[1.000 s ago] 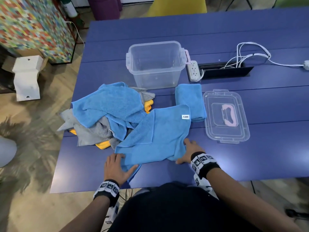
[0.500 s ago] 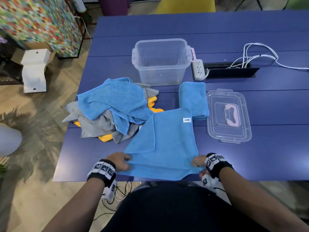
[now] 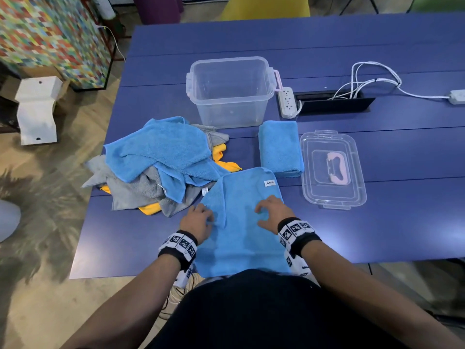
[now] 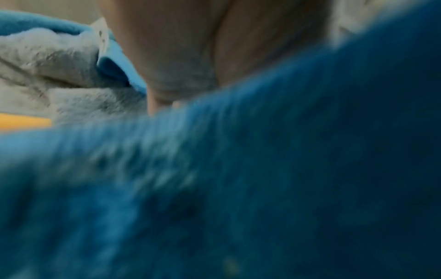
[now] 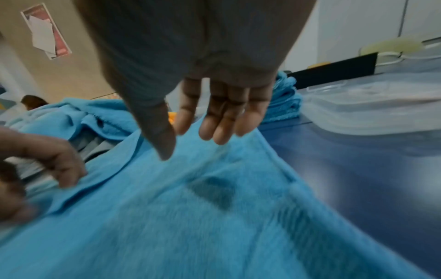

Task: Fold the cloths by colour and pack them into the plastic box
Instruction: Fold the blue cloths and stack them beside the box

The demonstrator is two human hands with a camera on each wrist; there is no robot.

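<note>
Both hands (image 3: 273, 212) rest on the spread blue cloth (image 3: 245, 245)

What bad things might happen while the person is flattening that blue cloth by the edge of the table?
The blue cloth hangs over the near edge of the table, so it might slide off toward the person's lap.

Its far left side touches the pile of unfolded cloths; the left hand working beside it may snag and drag a grey one along.

The right hand looks open on the cloth, so smoothing might push in new wrinkles.
</note>
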